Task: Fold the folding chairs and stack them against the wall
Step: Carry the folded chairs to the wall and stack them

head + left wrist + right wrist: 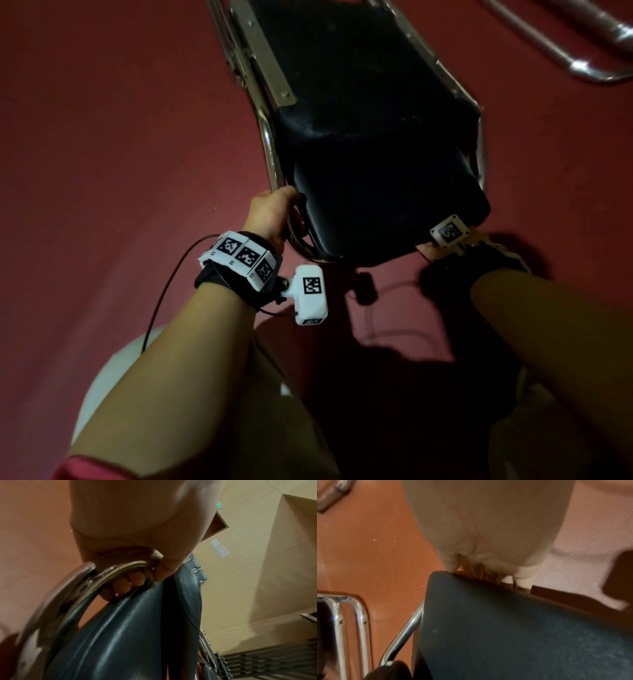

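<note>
A folding chair (373,137) with a black padded seat and chrome tube frame was held low over the red floor (102,137), folded nearly flat and tilted away from the person. The left hand (270,212) was wrapped round the curved chrome tube at the chair's near left corner; in the left wrist view its fingers (132,580) were seen curled under the tube, the thumb pressed against the pad's edge. The left forearm was stretched forward and down, the wrist bent slightly inward. The right hand (488,534) was set at the near right edge of the black pad (513,628), its fingers (523,578) hooked over that edge and gripping it; in the head view that hand was mostly hidden behind the pad and a wrist marker. A second chrome frame (565,44) lay on the floor at the far right, well apart from the held chair.
</note>
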Tool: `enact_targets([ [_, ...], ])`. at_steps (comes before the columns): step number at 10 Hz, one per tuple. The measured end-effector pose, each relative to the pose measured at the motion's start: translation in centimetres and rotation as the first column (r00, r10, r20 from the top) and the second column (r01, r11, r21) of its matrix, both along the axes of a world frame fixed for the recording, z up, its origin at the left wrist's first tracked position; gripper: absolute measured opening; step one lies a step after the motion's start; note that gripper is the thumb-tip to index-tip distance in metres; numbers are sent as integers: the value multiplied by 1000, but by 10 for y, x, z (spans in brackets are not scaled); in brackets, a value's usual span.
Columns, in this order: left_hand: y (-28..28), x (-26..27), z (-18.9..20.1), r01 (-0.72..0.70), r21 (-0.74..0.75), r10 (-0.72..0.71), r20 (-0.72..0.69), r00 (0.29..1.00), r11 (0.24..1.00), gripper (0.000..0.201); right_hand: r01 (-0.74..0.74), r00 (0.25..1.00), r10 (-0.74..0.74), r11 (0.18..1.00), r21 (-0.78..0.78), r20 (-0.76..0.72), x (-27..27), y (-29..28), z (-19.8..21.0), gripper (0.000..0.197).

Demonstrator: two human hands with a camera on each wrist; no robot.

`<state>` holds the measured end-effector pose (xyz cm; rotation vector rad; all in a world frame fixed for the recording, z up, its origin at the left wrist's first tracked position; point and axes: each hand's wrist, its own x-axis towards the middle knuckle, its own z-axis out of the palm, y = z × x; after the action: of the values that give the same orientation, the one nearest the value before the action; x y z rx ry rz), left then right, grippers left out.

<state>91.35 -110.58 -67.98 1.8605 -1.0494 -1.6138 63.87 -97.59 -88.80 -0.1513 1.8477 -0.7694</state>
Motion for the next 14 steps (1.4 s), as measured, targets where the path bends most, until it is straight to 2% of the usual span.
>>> enact_targets([
  [1,1,-3,0,-4,-48,4,11,1000,999,8,651,703,-565,756,-71,432,19,3,57,65],
  [2,-2,-7,4,-17,-149,19,12,1000,989,12,672,685,-607,740,-29,403,25,2,94,58],
  [3,-8,-5,7,-33,-225,40,27,999,974,17,799,545,-683,599,-54,487,25,-2,139,47],
  [4,-11,-3,9,-64,-212,68,12,998,975,17,873,480,-705,443,-204,523,22,-12,169,39],
  [5,-8,-7,10,-65,-170,61,-26,998,983,19,920,392,-696,311,-239,601,17,-21,188,53],
  [6,-6,-11,15,-68,-187,61,-42,997,980,19,919,393,-641,304,-251,660,11,-27,198,62],
  [7,-11,-8,22,-79,-233,72,-38,997,969,19,905,425,-600,290,-310,678,14,-28,209,54],
  [8,-17,1,25,-84,-238,77,-39,996,968,19,914,406,-553,246,-322,728,19,-30,219,45],
  [9,-17,12,22,-102,-219,92,-57,994,970,16,912,409,-504,239,-333,761,28,-31,231,44],
  [10,-21,21,29,-135,-237,115,-97,989,962,15,895,443,-447,273,-353,777,31,-33,245,49],
  [11,-25,27,40,-195,-236,148,-204,968,952,26,891,442,-391,298,-343,807,31,-37,258,57],
  [12,-20,29,49,-247,-187,175,-332,927,951,35,896,425,-352,296,-331,834,32,-39,267,62],
  [13,-10,31,56,-293,-123,224,-393,892,948,40,910,388,-324,283,-303,863,41,-33,277,50],
  [14,10,31,61,-310,-20,268,-447,853,951,22,936,334,-319,221,-273,887,52,-22,284,47],
])
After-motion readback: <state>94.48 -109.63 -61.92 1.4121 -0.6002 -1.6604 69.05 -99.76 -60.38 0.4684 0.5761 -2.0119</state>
